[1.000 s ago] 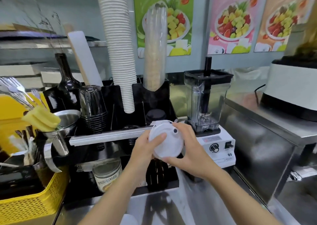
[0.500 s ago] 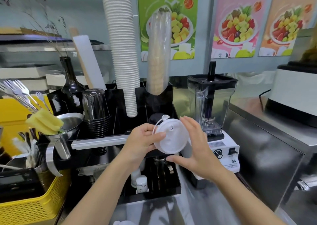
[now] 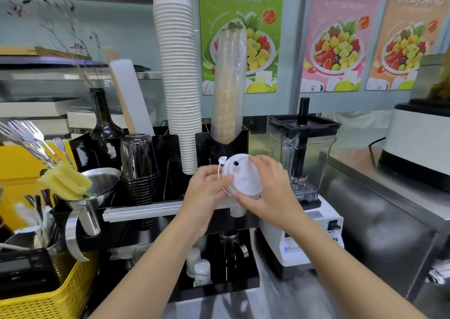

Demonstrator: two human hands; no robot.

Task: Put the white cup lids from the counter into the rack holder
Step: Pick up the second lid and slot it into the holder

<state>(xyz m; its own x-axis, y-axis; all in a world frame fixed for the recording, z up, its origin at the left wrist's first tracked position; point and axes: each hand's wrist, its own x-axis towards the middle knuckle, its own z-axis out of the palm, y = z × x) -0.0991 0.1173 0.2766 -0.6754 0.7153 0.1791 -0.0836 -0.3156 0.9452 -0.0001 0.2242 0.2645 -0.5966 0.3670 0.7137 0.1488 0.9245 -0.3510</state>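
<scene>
The black rack (image 3: 220,145) fills the middle of the frame. From its top slots a tall stack of white paper cups (image 3: 179,82) and a clear sleeve of cups (image 3: 227,85) rise upright; a stack of dark cups (image 3: 138,165) is set upside down at its left. A blender (image 3: 304,158) is seen just right of the rack. A yellow basket (image 3: 43,299) at lower left is filled with utensils, forks (image 3: 26,136) and a sponge (image 3: 65,182) among them. A stack of white lids (image 3: 239,177) is held at frame centre, in front of the rack, its axis tilted with the top face turned up and toward the camera. The left hand (image 3: 207,192) is closed on its left edge; the right hand (image 3: 270,192) is wrapped round its right side and bottom.
</scene>
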